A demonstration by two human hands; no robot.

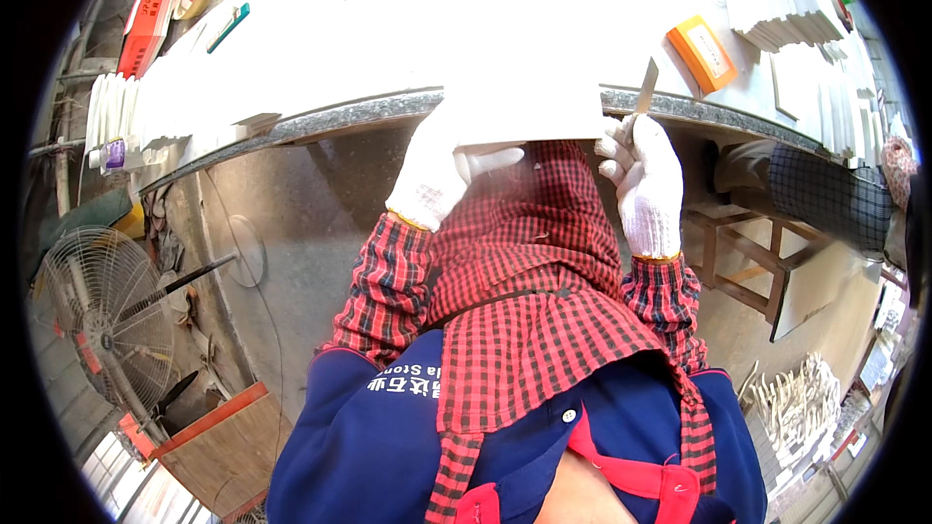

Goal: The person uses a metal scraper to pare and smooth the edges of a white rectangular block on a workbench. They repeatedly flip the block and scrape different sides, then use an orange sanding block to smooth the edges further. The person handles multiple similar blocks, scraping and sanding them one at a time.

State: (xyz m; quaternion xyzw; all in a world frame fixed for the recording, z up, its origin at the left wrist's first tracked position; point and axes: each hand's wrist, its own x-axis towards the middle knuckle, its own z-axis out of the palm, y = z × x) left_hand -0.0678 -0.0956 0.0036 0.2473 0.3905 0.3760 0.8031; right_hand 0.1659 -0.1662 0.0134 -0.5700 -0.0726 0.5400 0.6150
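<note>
My left hand (434, 175), in a white knit glove, is closed on the left side of a white slab (529, 119). The thumb lies along its near edge, and the other fingers are hidden. The slab reaches over the bench's front edge toward me; glare blurs where its far side ends. My right hand (649, 180), gloved the same way, is closed round a flat metal blade (648, 87) that points away from me. Its handle is hidden in the glove. The right fingertips are close to the slab's right edge; I cannot tell whether they touch it.
On the bench (388, 102) lie an orange box (702, 53) at right and a green cutter (228, 28) at left. White slabs (791, 29) are stacked far right. A wire-guarded fan (102, 320) stands left, a wooden stool (743, 252) right, beside another person's leg (825, 189).
</note>
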